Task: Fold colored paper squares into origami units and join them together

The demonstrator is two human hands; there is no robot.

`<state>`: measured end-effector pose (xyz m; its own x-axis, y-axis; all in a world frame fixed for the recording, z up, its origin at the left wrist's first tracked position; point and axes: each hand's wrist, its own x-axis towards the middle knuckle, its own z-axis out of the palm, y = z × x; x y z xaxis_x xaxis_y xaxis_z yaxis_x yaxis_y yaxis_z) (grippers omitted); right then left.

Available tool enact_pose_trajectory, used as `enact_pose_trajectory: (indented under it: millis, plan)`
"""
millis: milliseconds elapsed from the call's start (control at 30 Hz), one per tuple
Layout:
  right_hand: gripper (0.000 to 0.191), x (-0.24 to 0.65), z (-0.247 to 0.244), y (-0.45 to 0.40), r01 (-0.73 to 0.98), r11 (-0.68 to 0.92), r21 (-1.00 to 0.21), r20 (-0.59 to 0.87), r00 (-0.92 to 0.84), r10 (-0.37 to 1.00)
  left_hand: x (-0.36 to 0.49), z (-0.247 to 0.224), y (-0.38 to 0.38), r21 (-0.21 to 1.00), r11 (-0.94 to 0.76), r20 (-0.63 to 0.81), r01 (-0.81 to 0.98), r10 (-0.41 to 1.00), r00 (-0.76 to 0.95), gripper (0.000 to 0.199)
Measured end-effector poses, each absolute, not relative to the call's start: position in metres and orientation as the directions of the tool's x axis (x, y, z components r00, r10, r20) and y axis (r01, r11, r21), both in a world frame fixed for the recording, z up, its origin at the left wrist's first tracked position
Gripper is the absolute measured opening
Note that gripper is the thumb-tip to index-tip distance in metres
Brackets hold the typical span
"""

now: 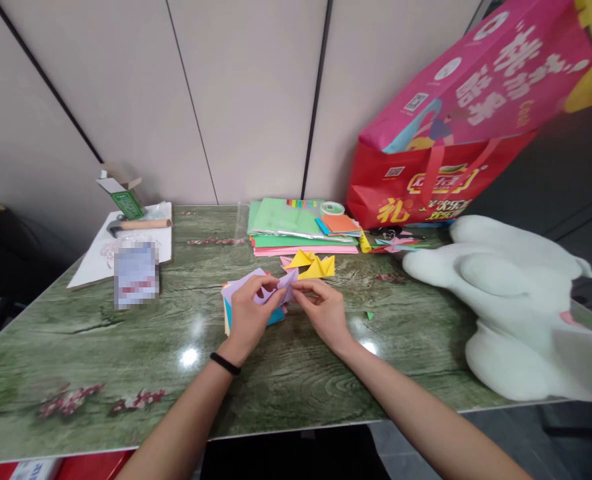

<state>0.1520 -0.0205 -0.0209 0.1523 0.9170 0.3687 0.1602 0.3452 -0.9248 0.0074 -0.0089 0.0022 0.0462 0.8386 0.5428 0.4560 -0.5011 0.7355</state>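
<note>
Head view. Purple folded paper (290,283): between both hands, near the yellow folded pieces (320,267). Left hand (252,305), right hand (326,313): thumb and fingertips of each pinched together on the paper. Hazards: uneven pinching could skew a crease; a low left wrist could drag the paper stack (232,289).

Smooth, matt purple paper (289,283) is seen sharply creased above a glossy tabletop (151,360) printed with wood grain, its sheen marked by bright reflections. Matt yellow paper (321,267) is shown in crisp folds; green sheets (275,215) are covered by shiny clear plastic. A hammer (149,224) is fitted with a smooth wooden handle, its dark head, small in view, probably made of metal. A white toy (516,293) is covered in soft-looking plush cloth.
</note>
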Motion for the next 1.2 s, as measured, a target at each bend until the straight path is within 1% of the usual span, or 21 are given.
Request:
enact_pose_trajectory:
  millis: [100, 200, 300, 400, 567, 700, 933, 1100, 1200]
  plan:
    - [0.012, 0.1519, -0.0219, -0.021, 0.173, 0.351, -0.92, 0.377, 0.146, 0.915, 0.0071, 0.0009, -0.0089, 0.686, -0.545, 0.583, 0.483, 0.808, 0.083, 0.009]
    - [0.011, 0.1509, -0.0214, -0.0229, 0.213, 0.388, -0.897, 0.42, 0.133, 0.898, 0.0067, -0.0014, -0.0092, 0.648, -0.569, 0.602, 0.506, 0.79, 0.117, 0.009]
    - [0.01, 0.1491, -0.0206, -0.025, 0.237, 0.426, -0.873, 0.461, 0.12, 0.879, 0.0072, -0.0024, -0.0105, 0.654, -0.553, 0.587, 0.516, 0.801, 0.113, 0.006]
    - [0.009, 0.1484, -0.021, -0.0256, 0.229, 0.438, -0.869, 0.472, 0.117, 0.874, 0.0084, -0.0016, -0.0119, 0.683, -0.54, 0.563, 0.492, 0.818, 0.117, 0.005]
    - [0.008, 0.1498, -0.0228, -0.0232, 0.216, 0.401, -0.89, 0.435, 0.14, 0.889, 0.0098, 0.0003, -0.0118, 0.716, -0.528, 0.534, 0.457, 0.836, 0.129, 0.008]
    - [0.014, 0.1492, -0.0223, -0.023, 0.169, 0.363, -0.916, 0.388, 0.153, 0.909, 0.0093, 0.0004, -0.0111, 0.724, -0.52, 0.53, 0.453, 0.84, 0.116, 0.009]
    - [0.017, 0.1471, -0.0234, -0.023, 0.063, 0.35, -0.934, 0.356, 0.113, 0.928, 0.0087, -0.0001, -0.0111, 0.713, -0.549, 0.563, 0.436, 0.819, 0.109, 0.005]
    - [0.03, 0.1468, -0.0251, -0.0209, 0.012, 0.344, -0.939, 0.344, 0.109, 0.933, 0.0096, -0.0009, -0.0103, 0.697, -0.575, 0.585, 0.429, 0.802, 0.124, 0.005]
    - [0.027, 0.1471, -0.0245, -0.0206, -0.013, 0.324, -0.946, 0.322, 0.074, 0.944, 0.0094, -0.0022, -0.0093, 0.682, -0.574, 0.571, 0.453, 0.805, 0.161, 0.007]
